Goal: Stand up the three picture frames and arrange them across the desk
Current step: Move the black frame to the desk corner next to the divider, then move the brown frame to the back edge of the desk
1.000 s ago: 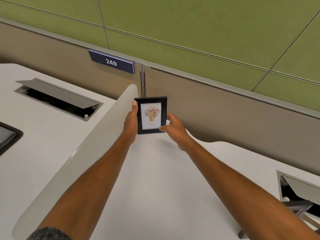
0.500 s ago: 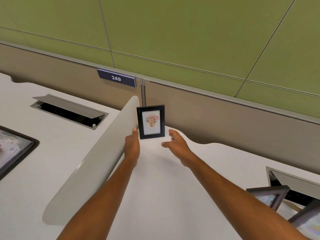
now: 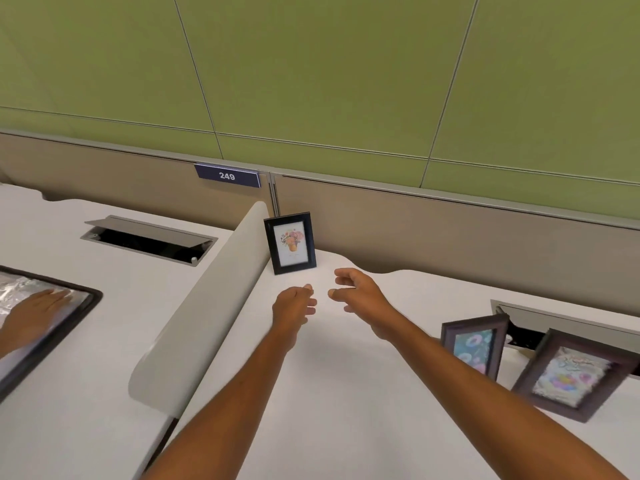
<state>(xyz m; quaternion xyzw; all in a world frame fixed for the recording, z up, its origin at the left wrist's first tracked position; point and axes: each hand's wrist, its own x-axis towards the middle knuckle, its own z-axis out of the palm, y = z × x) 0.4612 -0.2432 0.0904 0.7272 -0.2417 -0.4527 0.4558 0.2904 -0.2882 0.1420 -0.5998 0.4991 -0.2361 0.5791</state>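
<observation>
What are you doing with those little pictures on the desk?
A person is setting picture frames up on a white desk. The small black frame with a flower picture stands upright at the back corner, beside the divider. The left hand and right hand are empty, just in front of it and not touching. Two darker frames stand at the right.

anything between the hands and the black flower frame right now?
Nothing: head view shows bare white desk between left hand, right hand and the black flower frame.

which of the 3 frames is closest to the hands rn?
The black flower-pot frame, upright by the divider, just beyond both empty hands; the two purple-brown frames stand off right.
</observation>
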